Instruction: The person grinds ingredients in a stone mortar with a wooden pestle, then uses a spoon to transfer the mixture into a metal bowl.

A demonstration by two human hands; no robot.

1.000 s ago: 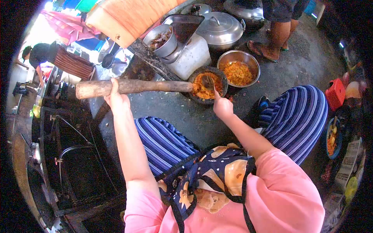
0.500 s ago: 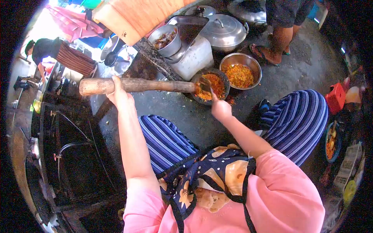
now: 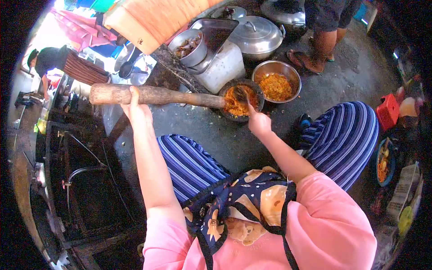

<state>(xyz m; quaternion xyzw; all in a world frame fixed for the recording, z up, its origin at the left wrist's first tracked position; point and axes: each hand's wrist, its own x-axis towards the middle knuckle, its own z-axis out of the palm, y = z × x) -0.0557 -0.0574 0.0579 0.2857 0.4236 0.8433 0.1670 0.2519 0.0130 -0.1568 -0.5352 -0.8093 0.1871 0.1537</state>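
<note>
My left hand (image 3: 136, 110) is wrapped round the thick end of a long wooden pestle (image 3: 180, 98), held nearly level. The pestle's narrow end reaches the left side of a dark mortar (image 3: 260, 102) on the floor. Orange-yellow crushed paste (image 3: 235, 106) fills the mortar. My right hand (image 3: 260, 123) is closed on the handle of a spoon (image 3: 241, 93), whose bowl is in the paste near the pestle's tip. Just behind and right of the mortar stands a metal bowl (image 3: 297, 90) with more orange chopped mixture (image 3: 275, 87).
Beyond the mortar are a lidded metal pot (image 3: 258, 33), an open pot (image 3: 198, 55) with dark pieces and a wooden board (image 3: 157, 22). A person's sandalled foot (image 3: 308, 63) is at the upper right. Another person (image 3: 67, 63) bends at the left. A red stool (image 3: 388, 111) stands right.
The spoon has shifted and turned within the paste, with my right hand moving slightly right and down. The pestle stays nearly level in my left hand; the whole view has shifted slightly.
</note>
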